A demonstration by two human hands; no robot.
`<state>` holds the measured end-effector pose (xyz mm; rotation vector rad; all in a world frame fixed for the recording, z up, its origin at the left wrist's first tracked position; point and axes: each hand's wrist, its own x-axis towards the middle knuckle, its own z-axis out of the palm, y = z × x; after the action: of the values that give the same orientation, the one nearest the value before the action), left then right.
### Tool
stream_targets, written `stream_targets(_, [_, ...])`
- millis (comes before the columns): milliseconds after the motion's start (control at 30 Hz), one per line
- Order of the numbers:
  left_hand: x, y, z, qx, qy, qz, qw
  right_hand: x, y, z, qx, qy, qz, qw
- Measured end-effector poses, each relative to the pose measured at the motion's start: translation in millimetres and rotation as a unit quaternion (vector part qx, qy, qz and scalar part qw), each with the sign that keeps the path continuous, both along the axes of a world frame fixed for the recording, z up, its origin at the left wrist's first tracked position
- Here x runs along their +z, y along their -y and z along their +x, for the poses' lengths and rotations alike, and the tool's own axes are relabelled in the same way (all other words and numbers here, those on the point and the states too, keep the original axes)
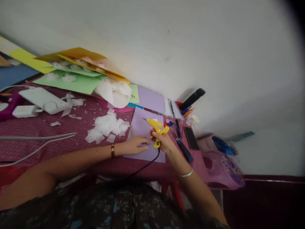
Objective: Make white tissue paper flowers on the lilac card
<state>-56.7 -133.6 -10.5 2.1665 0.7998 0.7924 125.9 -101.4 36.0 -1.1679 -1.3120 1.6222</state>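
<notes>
My right hand [163, 142] is wrapped round the handle of a yellow hot glue gun [156, 124]. Its metal nozzle points up and left, and a black cord runs from the handle down to the table edge. My left hand [137, 145] rests over a sheet of purple paper [143, 119], fingers stretched out and thumb apart, with nothing seen in it. A little white material shows on the purple sheet behind the glue gun. Left of the sheet lies a loose heap of white tissue pieces [106, 127].
Green card [71, 82] and orange card [92, 65] with white fluffy shapes lean near the wall. A crumpled white paper [114, 92] stands beside them. On the right lie a dark blue-handled tool [184, 151] and a phone [191, 138]. White plugs [45, 100] and cables occupy the left.
</notes>
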Motion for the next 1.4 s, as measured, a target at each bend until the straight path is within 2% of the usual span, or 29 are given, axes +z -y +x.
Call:
stream_targets(100, [11.3,11,7,0.035,0.045,-0.084,0.995,-0.7,15,-6,-0.006,-0.034,0.061,0.998])
stream_targets(333, [28.6,31,29,0.144,0.097,-0.101,0.980,-2.1,34,-20,0.050,-0.091,0.122,0.987])
stream_targets(467, [40.5,48,28,0.138,0.057,-0.118,0.982,-1.0,48,-19,0.147,-0.127,0.138,0.971])
stream_targets(533, [44.8,58,22,0.117,0.026,-0.161,0.980,-1.1,49,-11,0.211,-0.103,0.171,0.957])
stream_targets(600, [47.5,62,13,0.132,-0.004,-0.203,0.970,-3.0,43,4,0.256,-0.051,0.202,0.944])
stream_targets(667, [50.4,55,5,0.144,0.002,-0.197,0.970,-7.0,29,23,0.261,0.001,0.211,0.942])
stream_targets(700, [52.4,48,1,0.159,0.006,-0.185,0.970,-9.4,19,34,0.242,0.029,0.212,0.946])
stream_targets(767, [57.0,28,-4,0.207,0.006,-0.150,0.967,-13.7,-8,56,0.140,0.116,0.223,0.958])
stream_targets(800, [58.9,16,-6,0.241,0.000,-0.127,0.962,-15.1,-25,67,0.071,0.193,0.232,0.951])
stream_targets(833, [60.2,4,-8,0.275,-0.006,-0.103,0.956,-15.7,-42,77,-0.011,0.283,0.236,0.929])
stream_targets(900, [59.6,-16,-9,0.320,-0.010,-0.061,0.945,-14.5,-77,96,-0.086,0.349,0.232,0.904])
stream_targets(967, [54.4,-29,-9,0.334,0.001,-0.044,0.941,-10.9,-108,112,-0.137,0.409,0.224,0.874])
stream_targets(1067, [41.6,-33,-8,0.329,0.019,-0.064,0.942,-5.4,-144,123,-0.162,0.493,0.204,0.830])
stream_targets(1200, [28.6,-25,-9,0.348,0.005,-0.046,0.936,-4.4,-179,117,-0.141,0.591,0.173,0.775])
stream_targets(1300, [27.1,-20,-11,0.354,0.008,-0.010,0.935,-5.6,-199,110,-0.111,0.644,0.148,0.742])
stream_targets(1400, [29.9,-15,-10,0.331,0.058,-0.049,0.941,-5.4,-211,109,-0.091,0.672,0.121,0.725])
